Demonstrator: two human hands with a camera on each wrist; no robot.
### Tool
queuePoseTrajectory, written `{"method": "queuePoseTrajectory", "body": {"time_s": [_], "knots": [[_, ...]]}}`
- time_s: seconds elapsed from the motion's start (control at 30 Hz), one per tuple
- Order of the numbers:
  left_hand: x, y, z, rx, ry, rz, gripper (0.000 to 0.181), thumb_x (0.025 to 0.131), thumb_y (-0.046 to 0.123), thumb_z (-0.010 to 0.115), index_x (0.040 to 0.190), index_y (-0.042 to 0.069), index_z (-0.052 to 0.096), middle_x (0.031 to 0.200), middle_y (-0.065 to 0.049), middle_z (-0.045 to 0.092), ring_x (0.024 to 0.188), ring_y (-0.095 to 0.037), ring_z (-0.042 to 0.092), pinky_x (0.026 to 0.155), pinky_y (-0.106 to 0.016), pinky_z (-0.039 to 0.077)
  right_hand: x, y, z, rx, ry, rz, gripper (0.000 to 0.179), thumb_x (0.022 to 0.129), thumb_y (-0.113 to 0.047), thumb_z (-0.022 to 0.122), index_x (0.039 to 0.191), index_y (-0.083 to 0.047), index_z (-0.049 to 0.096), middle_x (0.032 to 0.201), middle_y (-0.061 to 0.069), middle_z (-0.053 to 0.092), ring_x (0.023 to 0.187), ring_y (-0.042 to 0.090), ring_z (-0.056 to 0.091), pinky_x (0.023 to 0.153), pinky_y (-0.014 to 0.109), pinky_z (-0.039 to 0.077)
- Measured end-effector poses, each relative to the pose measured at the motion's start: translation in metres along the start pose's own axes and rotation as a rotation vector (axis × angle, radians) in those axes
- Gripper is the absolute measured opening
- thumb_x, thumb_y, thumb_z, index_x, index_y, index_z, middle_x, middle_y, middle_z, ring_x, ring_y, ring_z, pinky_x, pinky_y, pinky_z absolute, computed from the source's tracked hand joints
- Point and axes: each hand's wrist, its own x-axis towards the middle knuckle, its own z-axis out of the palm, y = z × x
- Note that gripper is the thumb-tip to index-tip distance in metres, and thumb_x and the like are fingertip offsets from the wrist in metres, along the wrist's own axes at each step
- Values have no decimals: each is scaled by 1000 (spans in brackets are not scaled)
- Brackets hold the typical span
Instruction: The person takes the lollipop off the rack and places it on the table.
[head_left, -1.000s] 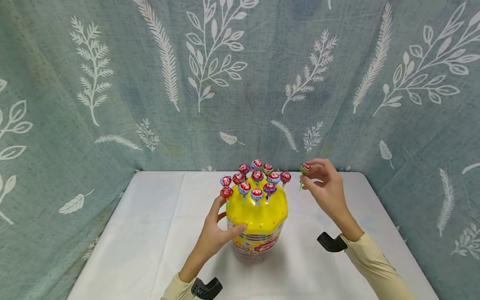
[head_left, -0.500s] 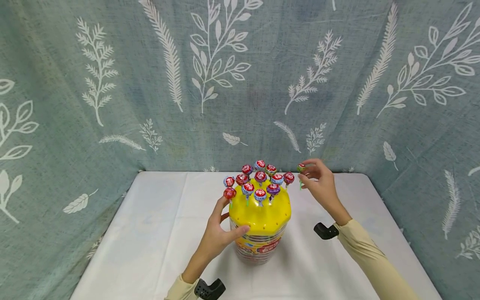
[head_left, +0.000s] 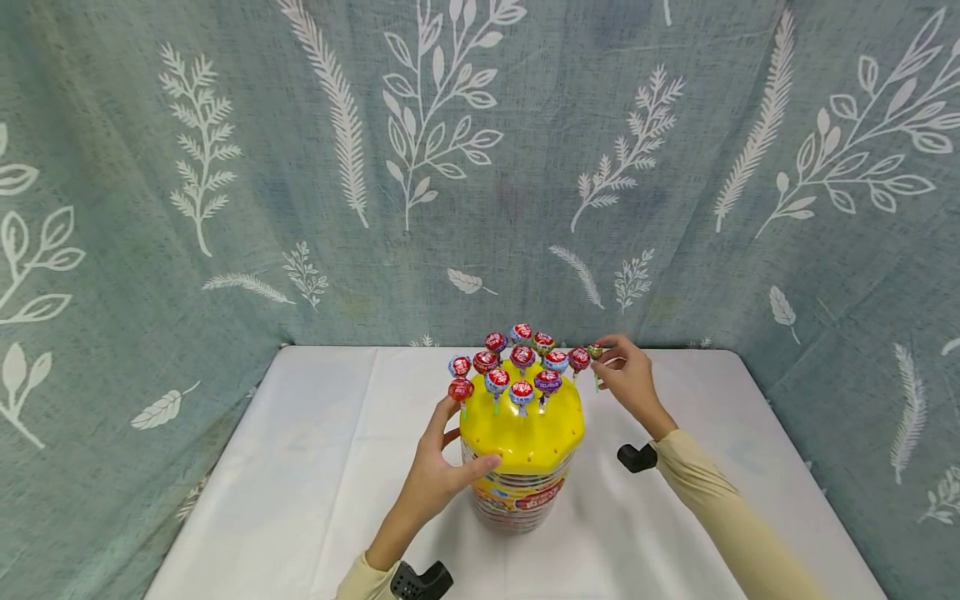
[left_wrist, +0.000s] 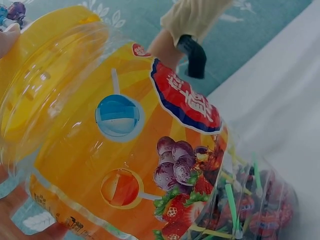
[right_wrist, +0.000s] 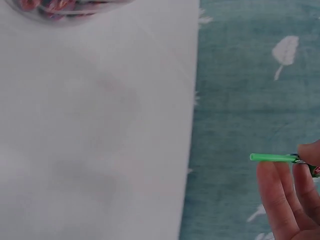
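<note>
A clear plastic candy jar (head_left: 517,500) with a yellow lid (head_left: 525,440) stands upright on the white table. Several wrapped lollipops (head_left: 522,357) are set upright in the lid, mostly over its far part. My left hand (head_left: 438,475) holds the jar from the left, thumb on the lid's near edge. Between thumb and fingertips, my right hand (head_left: 630,379) pinches a lollipop with a green wrapper (head_left: 596,352), just right of the lid. Its green stick (right_wrist: 272,157) shows in the right wrist view, clear of the lid. More lollipops (left_wrist: 250,210) lie inside the jar in the left wrist view.
A white cloth (head_left: 315,500) covers the table around the jar. Behind and at both sides hangs a grey-green curtain (head_left: 480,233) with white leaf patterns. Small holes (head_left: 531,457) dot the lid's near part.
My right hand has moved left with the green lollipop, closing in on the lid's right side. The left hand keeps its hold on the jar. The whole head view has shifted slightly.
</note>
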Motion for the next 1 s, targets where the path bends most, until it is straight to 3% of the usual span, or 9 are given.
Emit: {"method": "queuePoseTrajectory", "body": {"time_s": [0.17, 0.43, 0.87, 1.0], "knots": [[1, -1, 1, -4, -4, -7, 78, 77, 30, 77, 141, 32, 33, 146, 6, 35, 135, -21, 29, 102, -51, 35, 5, 18, 9, -46, -5, 54, 35, 82, -2, 68, 116, -4, 57, 87, 19, 63, 65, 26, 64, 52, 36, 56], [1, -4, 2, -26, 0, -7, 83, 76, 19, 77, 144, 23, 32, 149, 0, 32, 136, -25, 27, 102, -51, 34, 10, 40, 24, -78, -31, 114, 34, 82, -2, 68, 114, -1, 58, 87, 20, 63, 63, 27, 63, 52, 40, 56], [-2, -5, 1, 12, 23, 62, 79, 77, 30, 75, 144, 29, 32, 147, 6, 35, 135, -21, 30, 100, -55, 35, 12, 74, 45, -180, -98, 277, 36, 80, -4, 67, 114, 0, 57, 81, 16, 60, 51, 22, 57, 48, 30, 52], [-2, -5, 3, 12, 19, 57, 79, 77, 29, 75, 143, 29, 33, 147, 5, 35, 134, -21, 31, 100, -54, 36, 10, 85, 49, -248, -121, 320, 34, 80, -4, 66, 113, -1, 57, 80, 13, 60, 60, 22, 53, 50, 27, 50]]}}
